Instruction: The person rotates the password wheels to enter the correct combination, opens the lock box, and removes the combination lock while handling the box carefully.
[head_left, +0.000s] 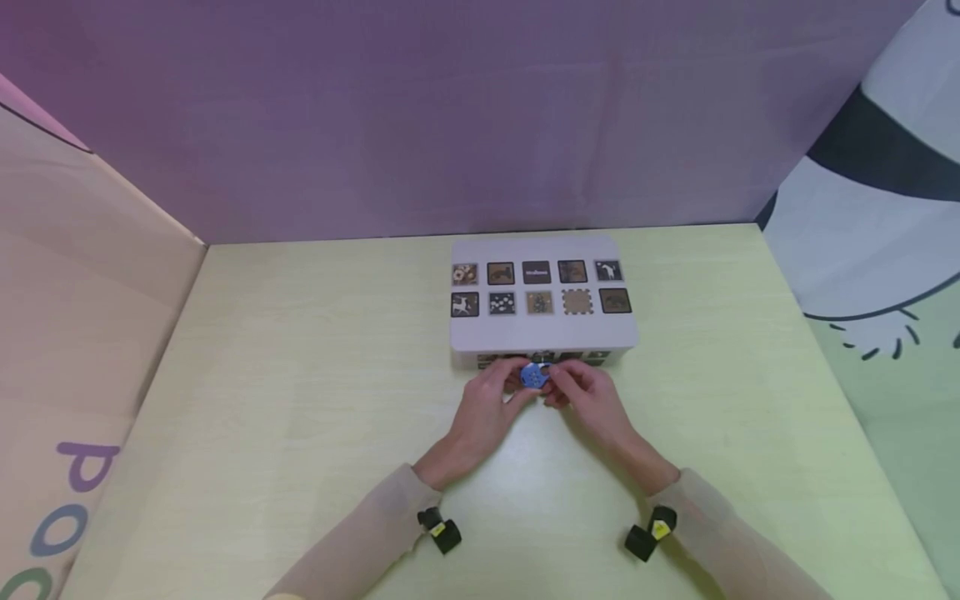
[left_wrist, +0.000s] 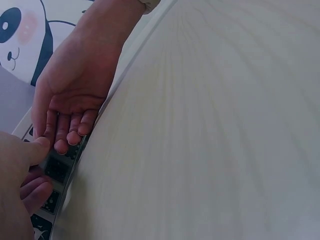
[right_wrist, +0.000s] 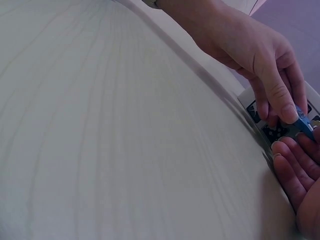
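Note:
Between both hands, just in front of the box, is a small flat blue object (head_left: 533, 376) with a rounded outline and a pattern on its face; its exact kind cannot be made out. My left hand (head_left: 482, 414) pinches it between thumb and fingers from the left. From the right, my right hand (head_left: 600, 407) pinches its edge with thumb and forefinger. In the right wrist view the blue object (right_wrist: 303, 123) shows edge-on by the left thumb, partly hidden by fingers. The left wrist view hides it behind the hands.
Directly behind the hands stands a white box (head_left: 540, 333) with rows of small square pictures on its top and front. The pale wooden table (head_left: 315, 375) extends to both sides. A purple panel (head_left: 420, 125) rises along the back, with printed panels left and right.

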